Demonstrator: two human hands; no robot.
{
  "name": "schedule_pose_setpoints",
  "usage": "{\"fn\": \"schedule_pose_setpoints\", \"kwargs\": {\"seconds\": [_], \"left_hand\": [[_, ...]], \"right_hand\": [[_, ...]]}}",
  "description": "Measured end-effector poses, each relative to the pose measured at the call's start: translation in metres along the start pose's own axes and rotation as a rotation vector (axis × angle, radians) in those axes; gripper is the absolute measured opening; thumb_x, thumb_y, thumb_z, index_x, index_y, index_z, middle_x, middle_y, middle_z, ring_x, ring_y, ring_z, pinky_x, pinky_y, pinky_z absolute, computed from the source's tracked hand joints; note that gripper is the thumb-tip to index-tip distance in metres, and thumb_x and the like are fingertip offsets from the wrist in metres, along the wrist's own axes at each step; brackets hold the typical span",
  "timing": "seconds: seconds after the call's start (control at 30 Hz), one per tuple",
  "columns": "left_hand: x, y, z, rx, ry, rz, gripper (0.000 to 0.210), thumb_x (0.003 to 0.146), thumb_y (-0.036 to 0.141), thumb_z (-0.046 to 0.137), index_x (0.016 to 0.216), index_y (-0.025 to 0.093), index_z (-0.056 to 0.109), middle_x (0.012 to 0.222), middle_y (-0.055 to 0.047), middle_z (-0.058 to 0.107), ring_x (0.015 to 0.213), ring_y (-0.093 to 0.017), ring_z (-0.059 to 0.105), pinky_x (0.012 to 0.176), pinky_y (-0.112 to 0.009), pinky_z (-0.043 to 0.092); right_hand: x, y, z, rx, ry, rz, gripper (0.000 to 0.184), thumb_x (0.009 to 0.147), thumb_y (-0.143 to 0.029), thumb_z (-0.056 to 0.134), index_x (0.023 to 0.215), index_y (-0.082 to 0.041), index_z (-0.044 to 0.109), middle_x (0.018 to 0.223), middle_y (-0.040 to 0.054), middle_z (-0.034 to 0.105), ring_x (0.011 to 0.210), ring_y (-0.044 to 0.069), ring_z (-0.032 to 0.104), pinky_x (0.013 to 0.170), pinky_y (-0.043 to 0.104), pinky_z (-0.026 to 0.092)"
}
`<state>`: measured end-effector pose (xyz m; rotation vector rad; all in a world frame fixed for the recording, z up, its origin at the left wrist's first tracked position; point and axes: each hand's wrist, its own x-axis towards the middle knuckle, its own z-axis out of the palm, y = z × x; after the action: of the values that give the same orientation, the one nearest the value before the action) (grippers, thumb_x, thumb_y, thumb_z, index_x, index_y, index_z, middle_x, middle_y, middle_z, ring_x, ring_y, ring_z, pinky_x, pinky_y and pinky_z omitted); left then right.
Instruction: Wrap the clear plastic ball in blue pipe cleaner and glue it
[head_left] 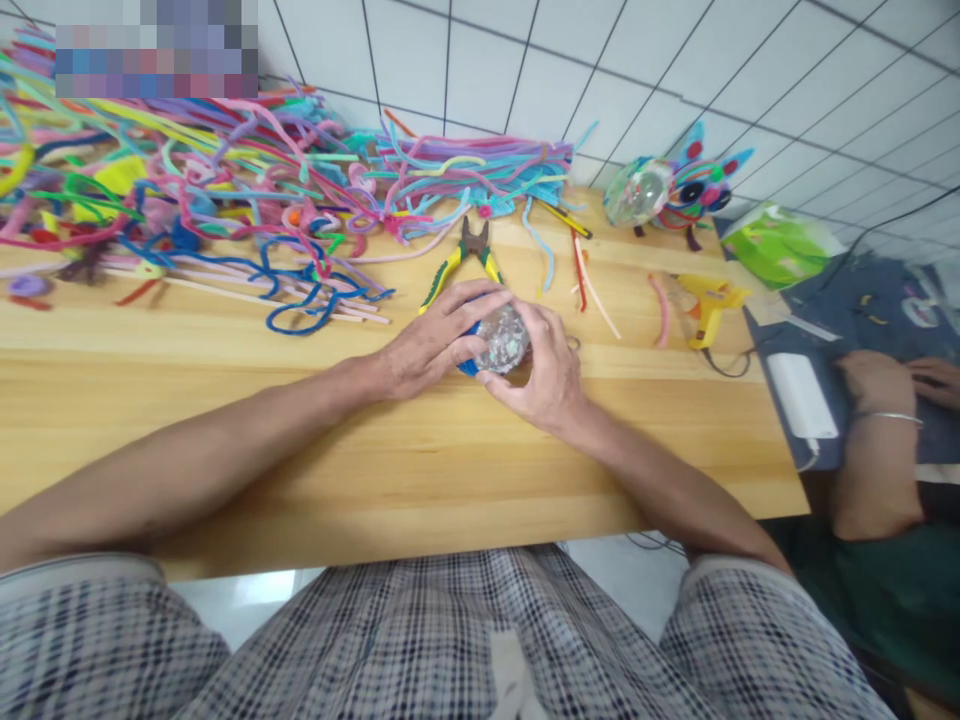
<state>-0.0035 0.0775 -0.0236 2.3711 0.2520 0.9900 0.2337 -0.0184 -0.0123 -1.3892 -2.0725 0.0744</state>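
Between my two hands is a clear, shiny round object (504, 340) with blue pipe cleaner (469, 366) along its left side; its exact kind is unclear. My left hand (439, 340) wraps it from the left, fingers over the top and blue edge. My right hand (546, 362) curves round its right side, thumb at the lower front. Just beyond my fingers lie yellow-and-green pliers (474, 245), jaws pointing away, their handles partly hidden by my left hand.
Tangled pipe cleaners (225, 200) cover the back left, beside a bundle (480, 170). A yellow glue gun (709, 305) lies right, near a pipe-cleaner animal figure (694, 195) and a green packet (780, 245). Another person's arm (881, 440) rests at the adjoining dark table (892, 300).
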Motion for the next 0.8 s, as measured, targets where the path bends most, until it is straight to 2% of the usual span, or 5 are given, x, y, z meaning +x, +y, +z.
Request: {"fn": "schedule_pose_setpoints", "kwargs": {"seconds": [0.1, 0.23, 0.53, 0.63, 0.8], "left_hand": [[0.0, -0.003, 0.001, 0.016, 0.01, 0.023, 0.079, 0.116, 0.062, 0.05, 0.183, 0.026, 0.028, 0.175, -0.024, 0.046, 0.168, -0.036, 0.044, 0.139, -0.06, 0.039], [-0.002, -0.007, 0.007, 0.055, 0.04, -0.031, 0.089, 0.108, 0.077, 0.055, 0.177, 0.023, 0.041, 0.171, -0.025, 0.051, 0.164, -0.04, 0.048, 0.137, -0.064, 0.041], [-0.003, -0.009, 0.011, 0.107, 0.047, 0.067, 0.083, 0.114, 0.066, 0.05, 0.183, 0.026, 0.026, 0.172, -0.026, 0.047, 0.166, -0.036, 0.046, 0.137, -0.061, 0.043], [-0.003, -0.004, 0.011, 0.066, 0.059, 0.033, 0.081, 0.115, 0.068, 0.047, 0.182, 0.026, 0.031, 0.172, -0.025, 0.048, 0.167, -0.034, 0.046, 0.138, -0.059, 0.042], [0.001, 0.008, 0.011, -0.054, 0.093, -0.09, 0.059, 0.12, 0.054, 0.042, 0.173, 0.028, 0.049, 0.169, -0.018, 0.056, 0.166, -0.029, 0.047, 0.141, -0.054, 0.039]], "right_hand": [[0.001, 0.001, 0.0, 0.002, -0.005, 0.005, 0.098, 0.093, -0.057, 0.082, 0.172, -0.029, 0.03, 0.155, 0.0191, 0.061, 0.147, 0.044, 0.062, 0.12, 0.072, 0.06], [0.0, 0.002, 0.0, 0.021, -0.001, -0.007, 0.098, 0.095, -0.059, 0.081, 0.173, -0.03, 0.03, 0.156, 0.0193, 0.061, 0.149, 0.044, 0.061, 0.122, 0.072, 0.059], [-0.001, 0.002, 0.0, 0.017, 0.018, -0.039, 0.1, 0.092, -0.053, 0.084, 0.172, -0.03, 0.029, 0.153, 0.0191, 0.062, 0.144, 0.043, 0.063, 0.118, 0.072, 0.061], [-0.001, 0.004, 0.002, 0.025, 0.022, -0.037, 0.098, 0.093, -0.053, 0.083, 0.173, -0.03, 0.03, 0.154, 0.0196, 0.061, 0.145, 0.043, 0.062, 0.118, 0.073, 0.06], [-0.003, 0.004, 0.005, 0.018, 0.067, -0.048, 0.096, 0.093, -0.052, 0.081, 0.173, -0.029, 0.033, 0.151, 0.0198, 0.061, 0.141, 0.044, 0.063, 0.113, 0.071, 0.064]]}}
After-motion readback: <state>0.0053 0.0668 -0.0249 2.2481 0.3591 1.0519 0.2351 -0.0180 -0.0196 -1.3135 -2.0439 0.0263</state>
